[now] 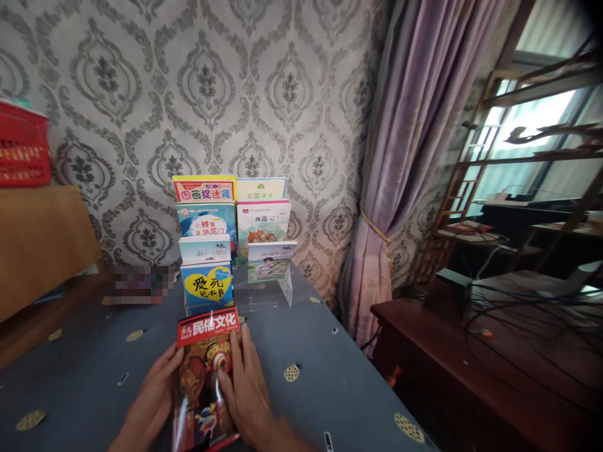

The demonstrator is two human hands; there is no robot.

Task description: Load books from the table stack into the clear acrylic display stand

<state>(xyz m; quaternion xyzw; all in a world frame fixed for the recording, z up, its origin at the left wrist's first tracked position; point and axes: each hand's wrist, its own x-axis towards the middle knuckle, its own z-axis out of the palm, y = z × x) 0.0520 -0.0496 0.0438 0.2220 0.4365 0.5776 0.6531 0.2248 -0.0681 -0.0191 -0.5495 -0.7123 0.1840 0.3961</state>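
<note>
While the blue-grey, pineapple-patterned desk spans the near scene, a clear plastic tiered stand at its far side steps colourful paper books upward, presumably so titles show. Nearer than its left column, a glossy red-and-brown paperback faces up; the left hand grips its left edge, while the right hand lies extended across its right side, seemingly steadying it; any grip underneath is hidden.
</note>
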